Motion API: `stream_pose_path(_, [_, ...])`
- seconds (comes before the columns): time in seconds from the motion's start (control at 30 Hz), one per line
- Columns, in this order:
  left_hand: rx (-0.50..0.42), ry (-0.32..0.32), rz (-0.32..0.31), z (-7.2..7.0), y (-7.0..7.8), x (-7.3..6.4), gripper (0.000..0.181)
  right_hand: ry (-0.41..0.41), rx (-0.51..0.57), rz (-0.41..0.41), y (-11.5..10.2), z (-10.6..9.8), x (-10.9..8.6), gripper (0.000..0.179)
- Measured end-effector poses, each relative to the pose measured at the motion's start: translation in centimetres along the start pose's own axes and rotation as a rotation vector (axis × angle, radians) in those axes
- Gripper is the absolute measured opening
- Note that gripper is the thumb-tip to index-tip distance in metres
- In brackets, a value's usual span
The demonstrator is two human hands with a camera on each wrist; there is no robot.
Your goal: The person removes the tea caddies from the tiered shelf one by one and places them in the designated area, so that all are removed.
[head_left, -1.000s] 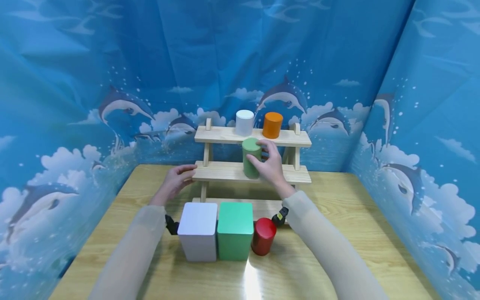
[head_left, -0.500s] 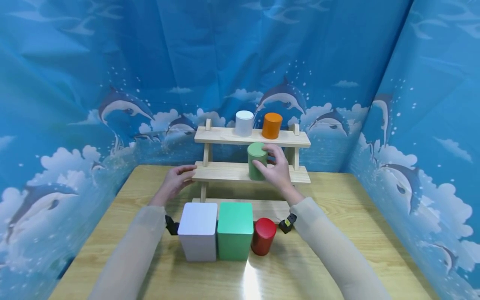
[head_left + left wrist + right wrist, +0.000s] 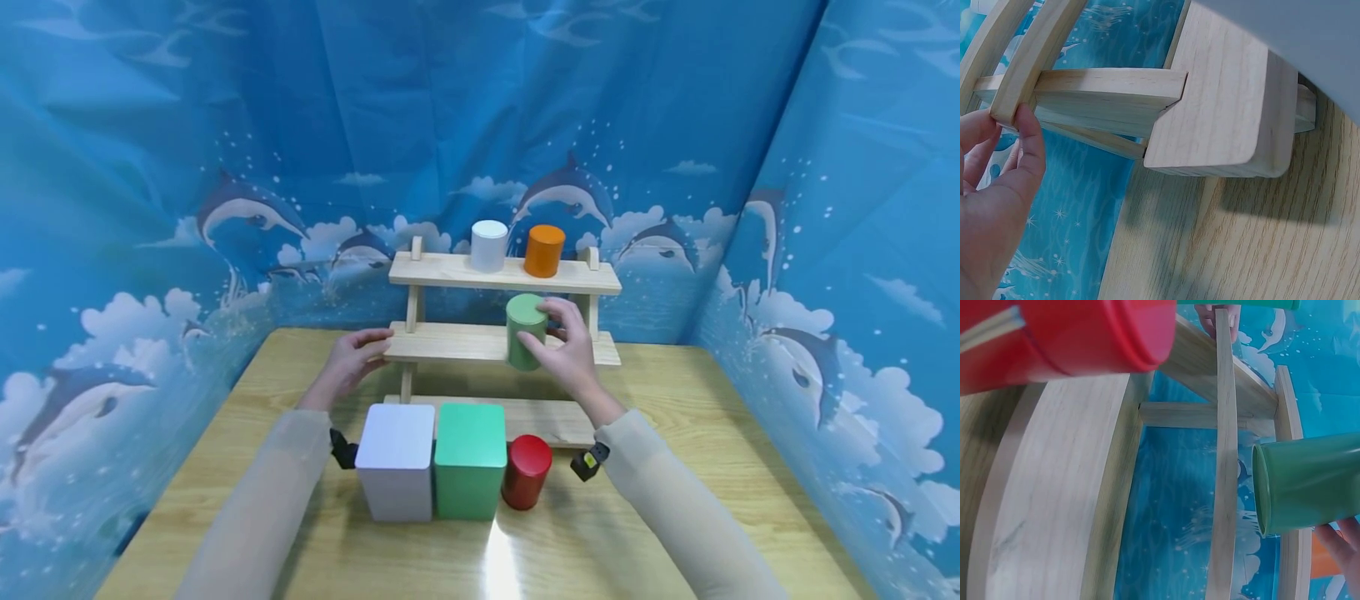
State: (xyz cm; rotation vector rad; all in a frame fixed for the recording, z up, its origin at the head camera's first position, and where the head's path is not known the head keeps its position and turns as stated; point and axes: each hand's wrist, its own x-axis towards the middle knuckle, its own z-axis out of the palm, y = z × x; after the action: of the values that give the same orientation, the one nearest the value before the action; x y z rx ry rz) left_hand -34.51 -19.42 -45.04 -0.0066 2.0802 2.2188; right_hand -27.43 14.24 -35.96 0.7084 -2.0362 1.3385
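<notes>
My right hand [image 3: 570, 346] grips a green cylinder [image 3: 522, 333] by its right side, thumb in front. The cylinder is upright at the middle tier of a three-step wooden shelf [image 3: 442, 342]. In the right wrist view, a gap shows between the base of the green cylinder [image 3: 1316, 481] and the middle board [image 3: 1222, 481]. My left hand [image 3: 354, 362] is at the left end of that tier; the left wrist view shows thumb and fingers of the left hand [image 3: 1004, 187] pinching the board's end [image 3: 1029, 69].
A white cylinder [image 3: 488, 248] and an orange cylinder [image 3: 544, 252] stand on the top tier. In front of the shelf, on the wooden table [image 3: 660, 433], are a white box [image 3: 397, 458], a green box [image 3: 471, 458] and a red cylinder [image 3: 527, 475]. A blue dolphin-print curtain [image 3: 420, 125] hangs behind.
The right hand has carried the green cylinder to the right and a little lower in the head view, toward the middle tier's front edge. My left hand has stayed at the shelf's end.
</notes>
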Motion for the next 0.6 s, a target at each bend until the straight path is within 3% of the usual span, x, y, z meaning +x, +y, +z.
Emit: stream_pose_path(0.6, [0.020, -0.002, -0.001, -0.1, -0.1, 0.1, 0.042, 0.009, 0.016, -0.022, 0.1, -2.4, -2.7, 0.041])
